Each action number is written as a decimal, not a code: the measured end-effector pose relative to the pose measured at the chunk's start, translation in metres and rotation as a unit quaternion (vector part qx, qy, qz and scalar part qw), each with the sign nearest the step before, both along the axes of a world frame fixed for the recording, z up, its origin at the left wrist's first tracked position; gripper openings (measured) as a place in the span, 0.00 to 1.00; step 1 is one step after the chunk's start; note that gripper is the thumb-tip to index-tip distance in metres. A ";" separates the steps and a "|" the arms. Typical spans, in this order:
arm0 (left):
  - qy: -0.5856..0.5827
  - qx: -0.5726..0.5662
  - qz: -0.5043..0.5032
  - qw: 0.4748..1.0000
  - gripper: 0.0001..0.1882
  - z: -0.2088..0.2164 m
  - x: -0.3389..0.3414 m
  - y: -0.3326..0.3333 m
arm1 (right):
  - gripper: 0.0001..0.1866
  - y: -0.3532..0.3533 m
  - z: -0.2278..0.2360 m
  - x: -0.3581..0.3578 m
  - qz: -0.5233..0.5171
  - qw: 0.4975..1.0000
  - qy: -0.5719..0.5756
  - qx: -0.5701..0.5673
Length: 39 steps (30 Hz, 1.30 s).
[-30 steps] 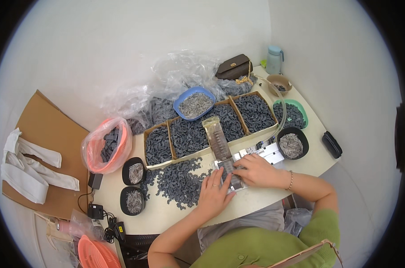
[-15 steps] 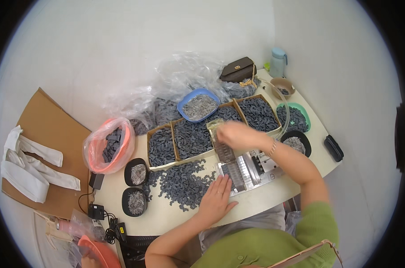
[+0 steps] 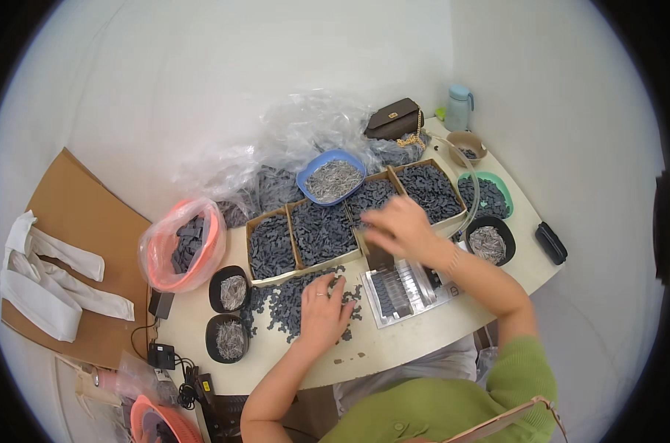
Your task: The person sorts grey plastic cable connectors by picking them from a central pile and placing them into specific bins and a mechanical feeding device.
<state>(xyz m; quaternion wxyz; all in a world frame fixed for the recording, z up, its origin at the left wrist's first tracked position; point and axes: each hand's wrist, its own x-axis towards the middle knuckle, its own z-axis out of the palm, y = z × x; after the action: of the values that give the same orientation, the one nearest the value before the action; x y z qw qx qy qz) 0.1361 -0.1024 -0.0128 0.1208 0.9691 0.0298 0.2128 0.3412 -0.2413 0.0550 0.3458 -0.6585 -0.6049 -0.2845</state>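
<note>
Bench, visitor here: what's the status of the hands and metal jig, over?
Left hand: fingers spread, at loose grey pieces. Right hand: blurred, grip unclear. Jig: on table, partly hidden by right forearm.

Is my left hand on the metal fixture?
No, your left hand is at the pile of loose grey pieces, apart from the metal fixture.

Enclosed by plain off-white walls [image 3: 276, 44] meeting in a corner [image 3: 451, 52]; furnished with a cream-topped table [image 3: 416, 338] near that corner; lit softly and evenly.
</note>
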 end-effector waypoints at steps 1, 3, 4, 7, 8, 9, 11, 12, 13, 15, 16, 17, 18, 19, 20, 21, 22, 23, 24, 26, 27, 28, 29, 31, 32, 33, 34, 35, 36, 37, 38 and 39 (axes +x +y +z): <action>-0.001 -0.007 0.006 1.000 0.24 0.002 -0.004 0.003 | 0.09 -0.022 0.006 -0.017 -0.003 0.996 -0.088 -0.030; -0.001 -0.015 -0.002 1.000 0.24 0.008 -0.010 0.006 | 0.10 -0.063 -0.024 -0.045 0.096 0.978 -0.180 -0.037; -0.005 -0.013 -0.009 1.000 0.23 0.008 -0.012 0.007 | 0.12 -0.078 -0.037 -0.059 0.109 0.974 -0.187 -0.059; -0.008 -0.028 -0.031 0.999 0.22 0.007 -0.013 0.001 | 0.19 -0.106 -0.062 -0.086 0.102 0.964 -0.172 -0.175; -0.010 -0.033 -0.035 0.999 0.22 0.008 -0.012 -0.001 | 0.20 -0.108 -0.060 -0.094 0.092 0.968 -0.140 -0.185; -0.007 -0.033 -0.039 0.999 0.21 0.010 -0.011 -0.004 | 0.21 -0.108 -0.055 -0.103 0.083 0.971 -0.109 -0.195; -0.001 -0.032 -0.050 0.998 0.21 0.011 -0.009 -0.011 | 0.21 -0.106 -0.051 -0.110 0.073 0.970 -0.081 -0.215; -0.009 -0.025 -0.053 0.998 0.20 0.006 -0.009 -0.014 | 0.20 -0.106 -0.051 -0.112 0.072 0.968 -0.085 -0.226; -0.010 -0.023 -0.056 0.998 0.20 0.005 -0.007 -0.016 | 0.20 -0.106 -0.050 -0.112 0.072 0.965 -0.090 -0.236; -0.008 -0.017 -0.064 0.998 0.19 0.005 -0.008 -0.020 | 0.20 -0.107 -0.053 -0.111 0.061 0.956 -0.150 -0.244; -0.002 -0.018 -0.067 0.998 0.19 0.005 -0.009 -0.022 | 0.20 -0.107 -0.055 -0.110 0.056 0.950 -0.180 -0.248; 0.002 -0.018 -0.071 0.997 0.18 0.007 -0.010 -0.023 | 0.19 -0.107 -0.056 -0.109 0.054 0.954 -0.176 -0.235; 0.006 -0.018 -0.076 0.997 0.18 0.008 -0.011 -0.024 | 0.18 -0.106 -0.057 -0.109 0.052 0.958 -0.171 -0.223; 0.003 -0.017 -0.080 0.997 0.18 0.008 -0.013 -0.025 | 0.17 -0.106 -0.058 -0.108 0.049 0.962 -0.166 -0.210; -0.002 -0.016 -0.085 0.996 0.18 0.008 -0.016 -0.025 | 0.16 -0.105 -0.059 -0.103 0.064 0.968 -0.162 -0.182; -0.007 -0.016 -0.089 0.996 0.18 0.007 -0.018 -0.025 | 0.15 -0.104 -0.061 -0.096 0.079 0.972 -0.157 -0.154; -0.006 -0.031 -0.105 0.994 0.18 0.004 -0.020 -0.026 | 0.14 -0.102 -0.060 -0.089 0.094 0.976 -0.153 -0.126; -0.005 -0.047 -0.123 0.991 0.17 0.000 -0.020 -0.026 | 0.14 -0.100 -0.058 -0.081 0.088 0.979 -0.152 -0.106; -0.003 -0.064 -0.137 0.989 0.17 -0.002 -0.020 -0.029 | 0.14 -0.098 -0.054 -0.073 0.086 0.981 -0.149 -0.086; -0.015 -0.017 -0.161 0.987 0.17 -0.002 -0.015 -0.038 | 0.15 -0.084 -0.044 -0.048 0.056 0.992 -0.095 -0.063; -0.020 0.005 -0.174 0.984 0.17 -0.002 -0.010 -0.044 | 0.15 -0.070 -0.036 -0.033 0.025 0.997 -0.043 -0.061; -0.003 0.030 -0.163 0.986 0.16 -0.003 -0.008 -0.050 | 0.15 -0.052 -0.029 -0.023 0.026 0.994 0.100 -0.030; -0.006 0.040 -0.153 0.987 0.16 -0.003 -0.004 -0.057 | 0.14 -0.036 -0.023 -0.013 0.023 0.970 0.241 0.001; -0.010 0.064 -0.129 0.989 0.15 -0.001 0.002 -0.066 | 0.15 -0.009 -0.018 0.008 0.022 0.918 0.392 -0.051; -0.015 0.091 -0.125 0.988 0.13 -0.003 0.005 -0.070 | 0.15 -0.004 -0.028 0.015 0.012 0.923 0.377 -0.071; -0.021 0.120 -0.119 0.985 0.12 -0.004 0.010 -0.073 | 0.15 0.004 -0.038 0.023 0.004 0.928 0.361 -0.088; -0.027 0.149 -0.112 0.982 0.11 -0.005 0.014 -0.075 | 0.15 0.008 -0.046 0.031 -0.004 0.933 0.344 -0.106; 0.005 0.161 -0.108 0.981 0.09 -0.006 0.016 -0.077 | 0.15 0.011 -0.045 0.037 -0.006 0.942 0.318 -0.104; 0.035 0.172 -0.105 0.979 0.07 -0.004 0.018 -0.080 | 0.15 0.008 -0.042 0.045 -0.010 0.951 0.291 -0.101; 0.066 0.183 -0.101 0.976 0.06 -0.002 0.019 -0.081 | 0.14 0.004 -0.040 0.056 -0.015 0.959 0.264 -0.099; 0.090 0.177 -0.098 0.975 0.05 0.001 0.020 -0.083 | 0.13 -0.001 -0.049 0.081 -0.084 0.973 0.198 -0.079; 0.113 0.172 -0.094 0.974 0.04 0.004 0.022 -0.085 | 0.13 -0.009 -0.042 0.094 -0.150 0.964 0.193 -0.105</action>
<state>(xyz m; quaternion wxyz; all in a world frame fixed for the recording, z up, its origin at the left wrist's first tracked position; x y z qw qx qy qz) 0.1576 -0.1876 -0.0086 -0.0319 0.9916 -0.0852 0.0914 0.4353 -0.2507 0.0134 0.3388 -0.8166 -0.4473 -0.1353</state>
